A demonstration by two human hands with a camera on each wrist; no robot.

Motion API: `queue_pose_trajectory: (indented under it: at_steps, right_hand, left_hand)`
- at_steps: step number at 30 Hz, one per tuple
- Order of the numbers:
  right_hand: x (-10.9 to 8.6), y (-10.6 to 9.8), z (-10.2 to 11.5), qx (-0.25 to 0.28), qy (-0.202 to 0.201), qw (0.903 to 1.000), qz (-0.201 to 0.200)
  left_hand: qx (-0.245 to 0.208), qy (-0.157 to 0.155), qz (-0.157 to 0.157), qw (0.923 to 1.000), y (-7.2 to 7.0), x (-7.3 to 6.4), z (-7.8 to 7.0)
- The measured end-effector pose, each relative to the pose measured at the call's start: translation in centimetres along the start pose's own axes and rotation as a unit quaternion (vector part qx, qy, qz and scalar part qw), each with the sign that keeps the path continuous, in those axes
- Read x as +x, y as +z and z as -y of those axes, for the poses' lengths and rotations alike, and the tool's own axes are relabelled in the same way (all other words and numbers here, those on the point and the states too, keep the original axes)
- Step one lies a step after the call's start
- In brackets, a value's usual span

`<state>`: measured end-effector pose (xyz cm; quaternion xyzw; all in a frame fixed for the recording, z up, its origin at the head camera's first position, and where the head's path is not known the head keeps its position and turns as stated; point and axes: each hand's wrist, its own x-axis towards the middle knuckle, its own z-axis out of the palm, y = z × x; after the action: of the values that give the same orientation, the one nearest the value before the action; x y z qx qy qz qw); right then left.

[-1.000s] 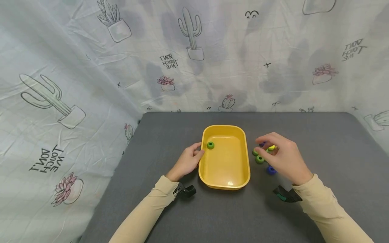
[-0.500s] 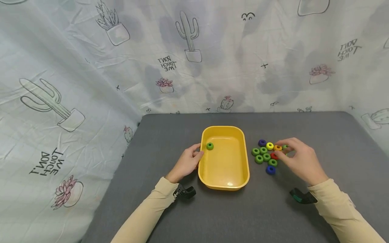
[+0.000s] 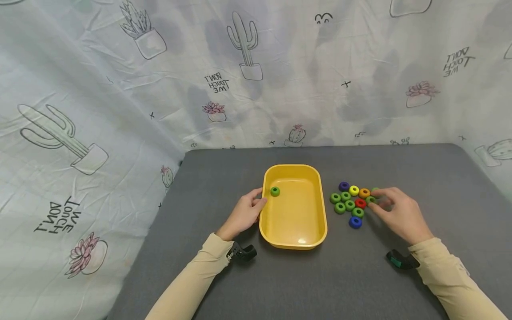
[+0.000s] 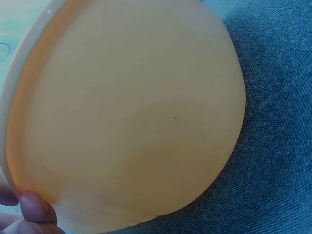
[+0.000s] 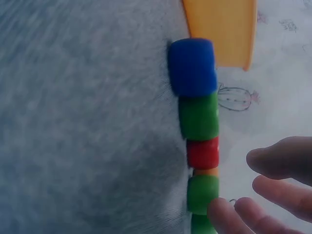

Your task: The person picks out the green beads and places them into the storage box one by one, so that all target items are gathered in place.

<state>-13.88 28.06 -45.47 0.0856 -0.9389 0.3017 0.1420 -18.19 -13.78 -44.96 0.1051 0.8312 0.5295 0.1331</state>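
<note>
My left hand [image 3: 242, 215] grips the left rim of a yellow tray [image 3: 323, 209], thumb over the rim. In the left wrist view its fingers [image 4: 36, 209] hold the edge of the tray wall [image 4: 131, 97]. One green ring bead [image 3: 275, 191] lies inside the tray near its left wall. My right hand [image 3: 402, 213] is low at the right end of a cluster of ring beads, thumb and fingers parted around a green bead [image 3: 370, 200]. In the right wrist view a gap shows between the thumb [image 5: 278, 158] and fingers, with a fingertip at a green bead [image 5: 204, 194].
Several more green beads lie in the cluster, along with a red bead [image 3: 360, 203], an orange bead [image 3: 364, 193], a yellow bead [image 3: 354, 190], a purple bead [image 3: 344, 186] and a blue bead [image 3: 355, 222]. A cactus-print curtain [image 3: 300, 80] hangs behind the grey table [image 3: 296, 284].
My right hand has moved right and down across the beads, uncovering most of the cluster, to its right end. The left hand stays on the tray.
</note>
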Motion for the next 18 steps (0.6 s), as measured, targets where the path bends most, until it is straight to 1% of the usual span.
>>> queue_pose_trajectory:
  at_steps: [6, 12, 18]
  right_hand:
    - [0.32, 0.18, -0.42, 0.006, 0.006, 0.9998, 0.018]
    - [0.13, 0.45, -0.60, 0.013, 0.016, 0.9988, 0.044]
    - [-0.24, 0.63, -0.88, 0.011, 0.010, 0.9988, 0.046]
  left_hand:
    - [-0.003, 0.010, -0.006, 0.9999, -0.24, 0.08, -0.32]
    - [-0.005, -0.006, -0.005, 1.0000, -0.19, -0.16, -0.34]
    - [-0.008, -0.006, -0.008, 0.9999, 0.12, -0.09, -0.24]
